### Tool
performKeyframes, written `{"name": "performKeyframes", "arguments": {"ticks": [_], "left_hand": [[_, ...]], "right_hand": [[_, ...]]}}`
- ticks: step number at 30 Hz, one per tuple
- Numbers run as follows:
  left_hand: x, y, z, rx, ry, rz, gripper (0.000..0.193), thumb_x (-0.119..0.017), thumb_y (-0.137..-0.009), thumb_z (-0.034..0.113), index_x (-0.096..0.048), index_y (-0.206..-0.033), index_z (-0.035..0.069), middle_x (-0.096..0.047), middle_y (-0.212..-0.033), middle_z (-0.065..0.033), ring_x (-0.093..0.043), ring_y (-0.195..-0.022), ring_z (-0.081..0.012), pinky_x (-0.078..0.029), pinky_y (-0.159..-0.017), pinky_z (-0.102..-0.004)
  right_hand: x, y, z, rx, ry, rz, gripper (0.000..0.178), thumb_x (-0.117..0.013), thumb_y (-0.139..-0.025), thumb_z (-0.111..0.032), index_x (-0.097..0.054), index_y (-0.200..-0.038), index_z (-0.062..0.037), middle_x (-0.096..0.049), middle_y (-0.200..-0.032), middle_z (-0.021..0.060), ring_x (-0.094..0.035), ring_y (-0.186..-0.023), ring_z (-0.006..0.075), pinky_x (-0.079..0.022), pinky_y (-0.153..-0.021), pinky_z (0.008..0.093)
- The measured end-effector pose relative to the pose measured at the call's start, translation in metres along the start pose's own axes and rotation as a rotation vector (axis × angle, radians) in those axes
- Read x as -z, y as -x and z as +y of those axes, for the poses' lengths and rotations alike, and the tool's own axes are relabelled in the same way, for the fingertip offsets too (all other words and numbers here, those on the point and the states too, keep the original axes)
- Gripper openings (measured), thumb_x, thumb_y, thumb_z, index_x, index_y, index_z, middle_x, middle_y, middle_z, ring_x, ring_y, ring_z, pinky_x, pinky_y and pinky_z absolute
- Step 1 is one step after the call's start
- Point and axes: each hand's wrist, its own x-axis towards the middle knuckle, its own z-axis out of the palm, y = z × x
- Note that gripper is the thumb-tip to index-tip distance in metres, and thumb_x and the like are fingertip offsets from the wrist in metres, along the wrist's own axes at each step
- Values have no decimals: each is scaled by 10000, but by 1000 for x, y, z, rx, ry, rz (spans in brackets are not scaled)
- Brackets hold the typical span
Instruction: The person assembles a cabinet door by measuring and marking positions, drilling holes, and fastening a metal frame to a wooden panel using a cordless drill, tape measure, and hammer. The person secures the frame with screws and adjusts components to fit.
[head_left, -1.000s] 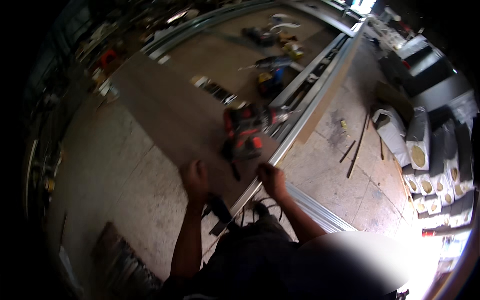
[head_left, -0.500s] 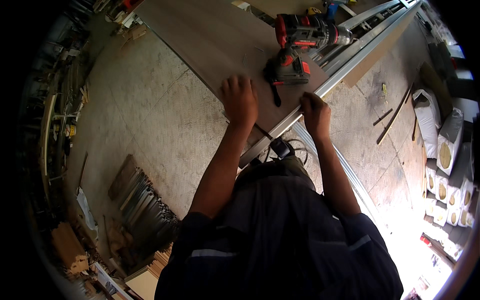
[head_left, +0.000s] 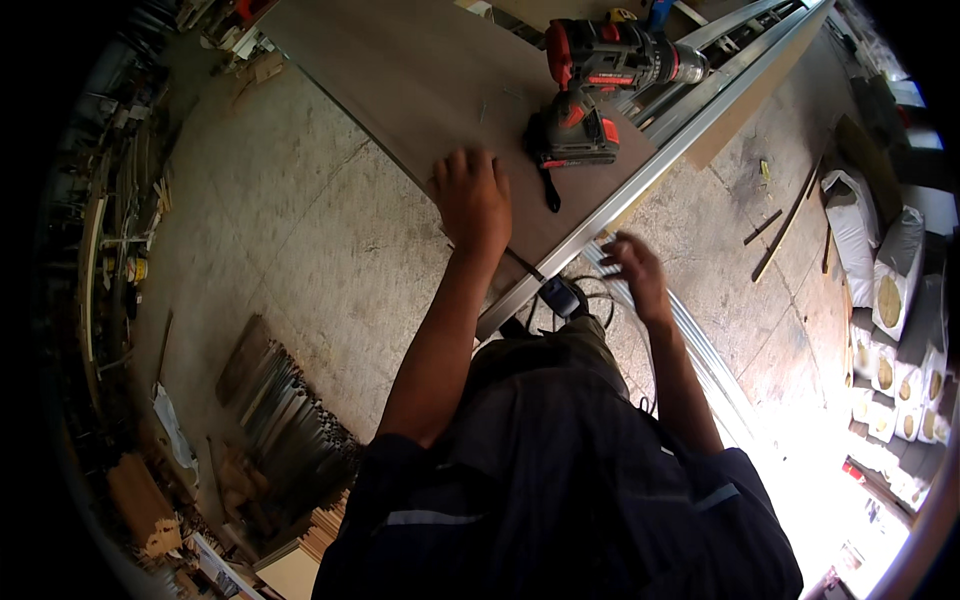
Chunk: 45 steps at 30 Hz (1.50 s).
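My left hand (head_left: pixel 472 200) rests on the brown board (head_left: pixel 400 70), close to its left edge, fingers a little bent and spread, holding nothing. My right hand (head_left: pixel 637 272) hangs in the air just off the board's metal-edged side (head_left: pixel 600 215); its fingers are loosely curled and apart, somewhat blurred, with nothing visible in them. A black and red cordless drill (head_left: pixel 600 60) stands on the board beyond my hands, chuck to the right, battery down. Its dark strap (head_left: pixel 551 190) trails toward me. A dark box-shaped object with a strap (head_left: pixel 558 295) is at the near corner, by my waist.
Metal profiles (head_left: pixel 740 60) lie along the far right of the work surface, and more metal lengths (head_left: pixel 700 360) run below on the floor. Stacked strips (head_left: pixel 290 410) stand at the lower left. White wrapped bags (head_left: pixel 890 270) line the right side.
My right hand has come off the board's metal edge and moved down toward me, its fingers loosening. My left hand stays on the board with little change.
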Motion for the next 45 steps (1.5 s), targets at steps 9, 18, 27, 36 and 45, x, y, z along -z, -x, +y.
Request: {"name": "performKeyframes", "arguments": {"ticks": [9, 18, 27, 36, 45], "left_hand": [[-3, 2, -7, -27, 37, 15, 147, -690, -931, 203, -632, -1048, 135, -599, -1054, -116, -559, -1050, -355, -442, -888, -505], [-5, 2, -3, -82, 102, 88, 167, -698, -917, 181, -652, -1067, 124, -606, -1054, -145, -555, -1046, -384, -451, -874, -529], [28, 1, 1, -26, 142, -210, 218, -684, -963, 211, -642, -1099, 46, -578, -1118, -187, -559, -1061, -401, -458, -910, -538], [125, 27, 41, -124, 578, -807, 574, -789, -880, 371, -604, -1269, -8, -611, -1261, -235, -608, -1147, -412, -503, -971, -480], [170, 60, 55, -157, 543, -810, 864, -865, -777, 478, -500, -1372, -32, -652, -1192, -236, -680, -1073, -390, -546, -941, -449]], "right_hand": [[-47, 9, 22, -202, -174, -402, 703, -564, -1013, -509, -444, -1489, -6, -599, -1344, 146, -590, -1169, 201, -488, -932, 290], [-43, -2, 51, -240, 126, -384, 525, -640, -956, -461, -653, -1139, 31, -678, -1011, 137, -644, -946, 205, -518, -819, 370], [-42, -3, -19, -267, 225, -491, 550, -576, -1027, -440, -593, -1352, 3, -676, -1192, 97, -622, -1076, 173, -485, -957, 325], [-31, 12, -53, -285, 152, -528, 490, -507, -1077, -356, -559, -1418, -8, -656, -1271, 99, -602, -1133, 167, -484, -998, 335], [-47, 74, -148, -215, 107, -467, 618, -477, -1071, -433, -509, -1451, 54, -619, -1363, 242, -579, -1290, 320, -439, -1091, 386]]}}
